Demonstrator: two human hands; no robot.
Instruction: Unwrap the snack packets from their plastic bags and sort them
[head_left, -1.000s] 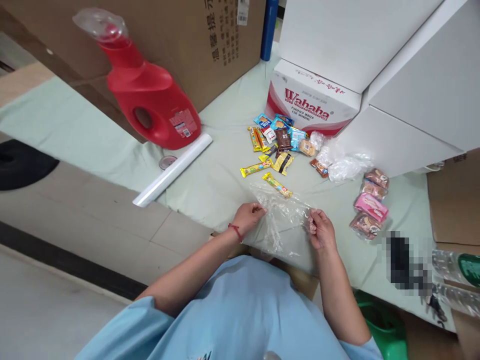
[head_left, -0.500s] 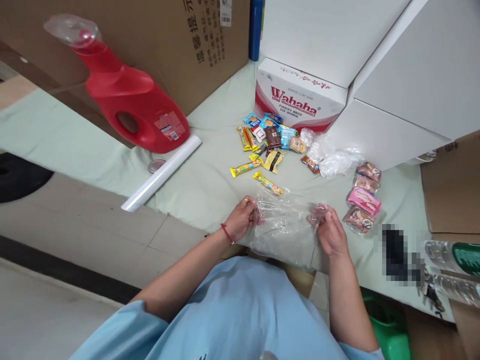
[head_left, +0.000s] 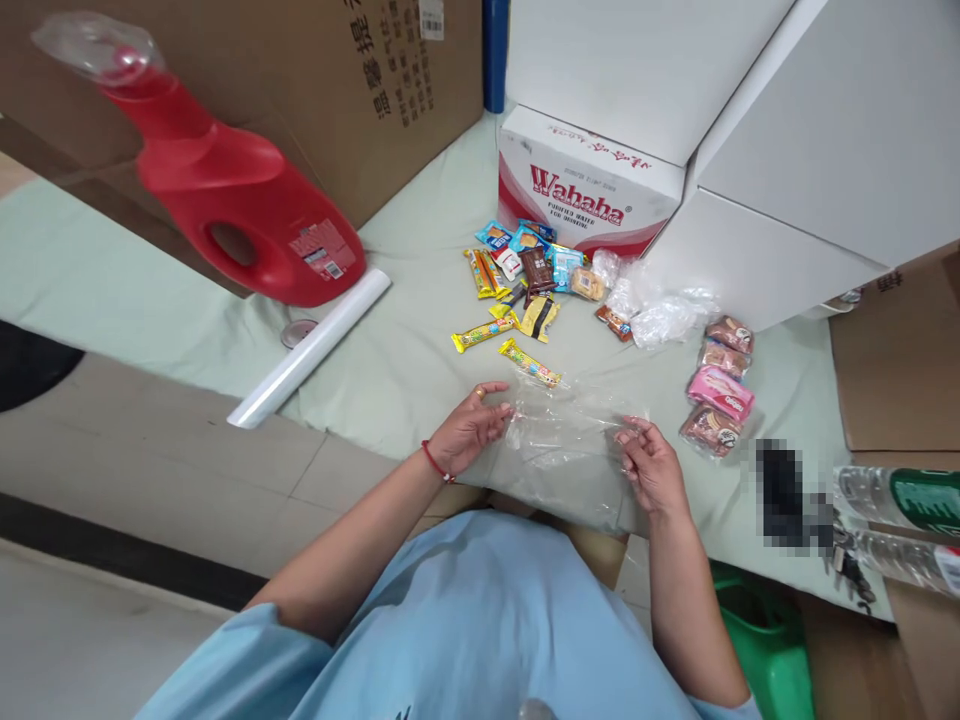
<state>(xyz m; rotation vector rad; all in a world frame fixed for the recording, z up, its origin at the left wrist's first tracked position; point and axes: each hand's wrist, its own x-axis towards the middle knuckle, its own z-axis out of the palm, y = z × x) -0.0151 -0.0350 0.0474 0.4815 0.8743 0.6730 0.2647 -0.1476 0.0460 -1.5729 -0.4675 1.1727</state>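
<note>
A clear plastic bag [head_left: 566, 455] lies spread at the table's near edge, between my two hands. My left hand [head_left: 474, 428], with a red string bracelet on its wrist, is at the bag's left side. Its index finger is lifted apart from the thumb, and the fingertips just reach the plastic. At the other side, my right hand [head_left: 654, 465] pinches the bag's right edge between thumb and fingers. Just beyond the bag lies a yellow-wrapped snack bar [head_left: 530, 363], with another yellow snack bar [head_left: 485, 333] farther left.
Mixed wrapped snacks [head_left: 536, 270] lie before a Wahaha carton [head_left: 589, 185]. Crumpled clear plastic [head_left: 667, 315] sits beside a row of packaged snacks [head_left: 718, 385]. At left are a red jug [head_left: 255, 210] and a white roll [head_left: 311, 350]. Water bottles [head_left: 874, 495] lie at right.
My left hand has drawn back left from the bag; its fingers, seen through the plastic before, now show outside it, index raised. The right hand still grips the bag. The view shifted slightly.
</note>
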